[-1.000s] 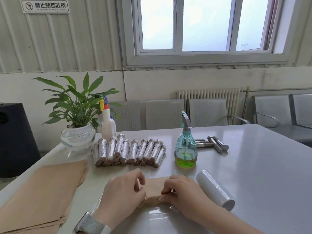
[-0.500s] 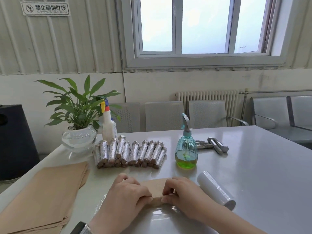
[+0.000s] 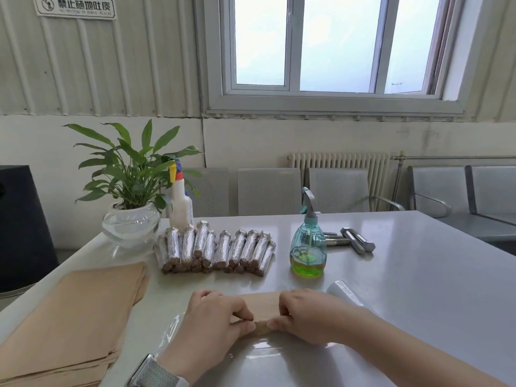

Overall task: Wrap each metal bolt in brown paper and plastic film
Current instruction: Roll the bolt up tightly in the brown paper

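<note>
Paper roll (image 3: 261,314) is sitting at the near edge of the table (image 3: 418,289), right on top of a spread sheet of plastic film (image 3: 265,356), and it's being pinched from both ends. The left hand (image 3: 215,325) has its fingers curled over the roll with the thumb tucked under; the right hand (image 3: 304,317) is curled onto the other end the same way. The bolt itself can't be seen, presumably it's inside the brown paper.

Handling-wise: the core is probably heavy and stiff, so it shouldn't bend, but the paper is thin and would likely spring loose if let go. Best held near both ends with the flap pressed down. The film looks clingy and wrinkle-prone, so it'd be better lifted by an edge.

Wrapped bolts (image 3: 215,251) are lined up further back, bare bolts (image 3: 354,241) lie behind the spray bottle (image 3: 308,247), and spare paper sheets (image 3: 75,317) are stacked on the left.
</note>
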